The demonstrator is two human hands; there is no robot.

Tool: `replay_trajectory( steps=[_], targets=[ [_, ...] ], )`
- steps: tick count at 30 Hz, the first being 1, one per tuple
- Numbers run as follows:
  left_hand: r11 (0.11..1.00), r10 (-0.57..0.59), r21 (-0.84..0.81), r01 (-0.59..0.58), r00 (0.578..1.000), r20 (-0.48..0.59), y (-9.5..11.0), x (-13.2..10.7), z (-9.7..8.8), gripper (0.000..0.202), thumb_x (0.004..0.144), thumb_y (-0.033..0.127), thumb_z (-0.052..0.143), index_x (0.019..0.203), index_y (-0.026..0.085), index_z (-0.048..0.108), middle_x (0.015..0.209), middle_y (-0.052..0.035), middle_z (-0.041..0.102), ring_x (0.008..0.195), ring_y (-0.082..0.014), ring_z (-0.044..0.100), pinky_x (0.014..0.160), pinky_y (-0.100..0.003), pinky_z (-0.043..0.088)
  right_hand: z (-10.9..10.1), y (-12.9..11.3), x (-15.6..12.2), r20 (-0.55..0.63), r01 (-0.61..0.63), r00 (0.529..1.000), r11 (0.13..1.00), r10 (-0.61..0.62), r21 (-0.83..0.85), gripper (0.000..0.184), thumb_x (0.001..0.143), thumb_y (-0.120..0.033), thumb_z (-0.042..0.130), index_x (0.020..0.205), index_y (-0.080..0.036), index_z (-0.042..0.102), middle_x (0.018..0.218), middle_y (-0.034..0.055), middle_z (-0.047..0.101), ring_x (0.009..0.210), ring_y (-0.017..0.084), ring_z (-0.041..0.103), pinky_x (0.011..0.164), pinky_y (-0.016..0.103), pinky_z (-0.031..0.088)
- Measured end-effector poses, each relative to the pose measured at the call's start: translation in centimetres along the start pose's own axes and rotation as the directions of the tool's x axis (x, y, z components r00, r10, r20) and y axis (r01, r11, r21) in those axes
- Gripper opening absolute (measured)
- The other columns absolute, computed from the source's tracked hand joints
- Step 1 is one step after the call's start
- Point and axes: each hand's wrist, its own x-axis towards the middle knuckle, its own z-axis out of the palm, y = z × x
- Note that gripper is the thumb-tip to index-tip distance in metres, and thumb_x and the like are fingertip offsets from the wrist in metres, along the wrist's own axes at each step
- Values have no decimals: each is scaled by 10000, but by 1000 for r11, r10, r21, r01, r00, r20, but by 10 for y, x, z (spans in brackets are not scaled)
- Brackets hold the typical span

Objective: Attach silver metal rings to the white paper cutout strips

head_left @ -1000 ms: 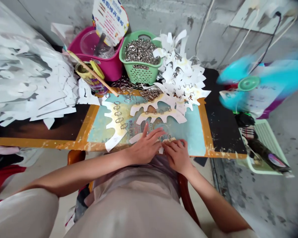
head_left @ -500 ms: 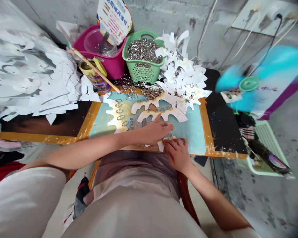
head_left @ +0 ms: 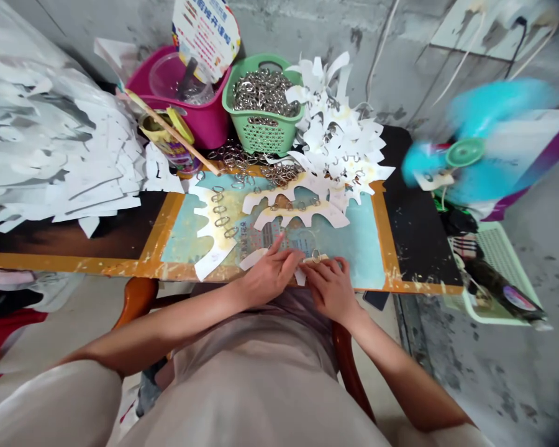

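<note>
- Your left hand (head_left: 270,276) and right hand (head_left: 330,288) are close together, fingertips on a paper strip (head_left: 314,258); I cannot tell whether they clamp it.
- A metal ring (head_left: 315,254) sits on the strip, between your 2 hands.
- The strip lies on a painted board (head_left: 74,264), just below paper cut-outs (head_left: 302,216).
- Beyond them stands a green basket (head_left: 263,133) of rings (head_left: 263,93).

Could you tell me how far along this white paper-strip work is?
Done: the heap of white scalloped paper strips already holds rings. In hand: left hand and right hand work on a strip bearing a silver ring. Left: the green plastic basket is full of rings.
</note>
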Motion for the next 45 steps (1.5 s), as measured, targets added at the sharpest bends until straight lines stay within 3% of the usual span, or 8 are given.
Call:
replay_trajectory(
  steps=[4, 7, 13, 19, 25, 29, 37, 45],
  targets=[
    [997, -60, -41, 63, 996, 73, -11, 4, -10, 326, 906, 111, 481, 1230, 145, 468, 1125, -137, 681, 1252, -301, 542, 1165, -727, 118, 1, 2, -2, 22, -4, 1000, 1000, 4, -12, 443, 897, -217, 543, 1338, -241, 570, 1287, 65, 659, 1077, 274, 512, 1018, 501, 251],
    [997, 49, -69, -40, 991, 125, -22, 14, -12, 379, 920, 60, 441, 1287, 152, 437, 1103, -132, 705, 1335, -289, 489, 1160, -730, 81, 1, 2, -2, 28, -5, 1000, 1000, 6, -24, 444, 897, -215, 542, 1338, -247, 574, 1291, 71, 657, 1083, 280, 513, 1011, 510, 253],
    [963, 252, -146, -228, 951, 177, -42, 37, -7, 391, 924, 21, 417, 1298, 134, 404, 966, -101, 713, 1153, -237, 628, 1156, -715, 132, -1, 1, -1, 19, 9, 1000, 1000, -8, -26, 446, 902, -199, 519, 1343, -231, 569, 1262, 73, 672, 1070, 275, 518, 1000, 505, 262],
    [951, 299, -149, -271, 928, 221, -38, 43, -14, 290, 945, 50, 395, 1206, 155, 460, 832, -35, 672, 959, -199, 664, 1176, -689, 149, -3, -1, 0, 11, -9, 1000, 999, 9, -30, 401, 907, -202, 517, 1299, -231, 599, 1242, 71, 685, 1061, 273, 527, 1003, 500, 261],
    [974, 225, -79, -214, 957, 183, -18, 27, -16, 231, 976, 58, 309, 1124, 124, 475, 883, -37, 660, 891, -145, 668, 1182, -563, 322, -3, -2, 2, 19, -25, 999, 1000, 26, -14, 382, 910, -195, 517, 1278, -238, 609, 1219, 73, 693, 1068, 273, 536, 1039, 500, 239],
    [984, 176, -49, -171, 977, 119, -12, 14, -9, 232, 971, 55, 308, 1125, 124, 468, 884, -58, 669, 852, -149, 674, 1115, -544, 434, -4, -3, 2, 10, -35, 999, 999, 35, 11, 362, 932, -202, 500, 1279, -225, 601, 1148, 77, 711, 1050, 264, 543, 1050, 485, 234],
    [999, 14, -45, -12, 999, 44, -9, 1, 6, 240, 920, 42, 399, 1135, 144, 435, 902, -65, 652, 883, -186, 674, 1114, -564, 426, -16, -7, 13, 63, -82, 995, 994, 77, 75, 447, 923, -172, 486, 1364, -226, 535, 990, 63, 704, 1009, 252, 548, 1041, 459, 233],
    [996, -57, -73, 57, 998, 8, -3, 3, 3, 264, 896, 24, 401, 1129, 142, 440, 846, -41, 641, 814, -178, 672, 1107, -579, 420, -19, -2, 35, 141, -6, 990, 999, 13, -46, 413, 868, -156, 510, 1243, -265, 643, 937, 70, 624, 912, 248, 516, 917, 443, 239]
  ],
)
